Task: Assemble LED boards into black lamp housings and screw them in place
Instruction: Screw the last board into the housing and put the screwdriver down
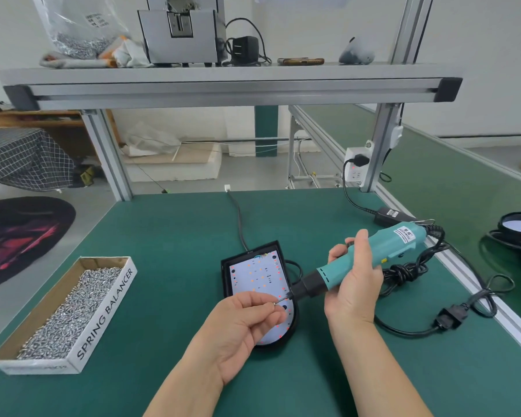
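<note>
A black lamp housing [254, 251] lies on the green table with a white LED board [257, 276] seated inside it. My right hand [354, 284] grips a teal electric screwdriver [373, 254], tilted down to the left so its bit hangs over the board. My left hand [242, 326] pinches a small screw [275, 302] at the bit's tip, above the rounded near end of the housing.
A cardboard tray [103, 323] full of loose screws sits at the left. The screwdriver's black cable [403, 273] coils at the right, near a power adapter [388, 213]. More black housings [519, 233] lie at the far right. An overhead shelf [223, 82] spans the bench.
</note>
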{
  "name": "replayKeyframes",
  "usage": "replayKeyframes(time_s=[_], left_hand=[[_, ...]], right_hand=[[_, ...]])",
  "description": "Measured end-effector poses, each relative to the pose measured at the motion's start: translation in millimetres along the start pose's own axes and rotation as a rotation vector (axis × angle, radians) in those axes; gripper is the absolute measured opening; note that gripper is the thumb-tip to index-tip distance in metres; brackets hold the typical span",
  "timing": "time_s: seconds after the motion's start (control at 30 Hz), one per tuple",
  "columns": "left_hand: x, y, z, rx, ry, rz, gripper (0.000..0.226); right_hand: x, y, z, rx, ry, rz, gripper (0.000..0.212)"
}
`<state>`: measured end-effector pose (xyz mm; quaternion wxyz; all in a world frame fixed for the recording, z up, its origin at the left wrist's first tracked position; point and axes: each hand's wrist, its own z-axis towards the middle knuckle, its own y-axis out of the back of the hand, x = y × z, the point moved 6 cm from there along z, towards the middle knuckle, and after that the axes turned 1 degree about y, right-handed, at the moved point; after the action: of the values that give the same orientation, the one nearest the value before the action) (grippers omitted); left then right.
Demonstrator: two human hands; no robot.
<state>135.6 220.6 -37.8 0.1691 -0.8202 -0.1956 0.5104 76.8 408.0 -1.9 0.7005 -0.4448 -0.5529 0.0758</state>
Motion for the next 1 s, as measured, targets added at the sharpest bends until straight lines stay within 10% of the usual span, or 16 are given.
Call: replayKeyframes(time_s=[1.0], left_hand=[[-1.5,-5.2,-6.0,-0.11,-0.369,0.604,0.039]], right_hand=[[-10.9,7.7,7.5,-0.085,-0.068,-0.135,0.023]])
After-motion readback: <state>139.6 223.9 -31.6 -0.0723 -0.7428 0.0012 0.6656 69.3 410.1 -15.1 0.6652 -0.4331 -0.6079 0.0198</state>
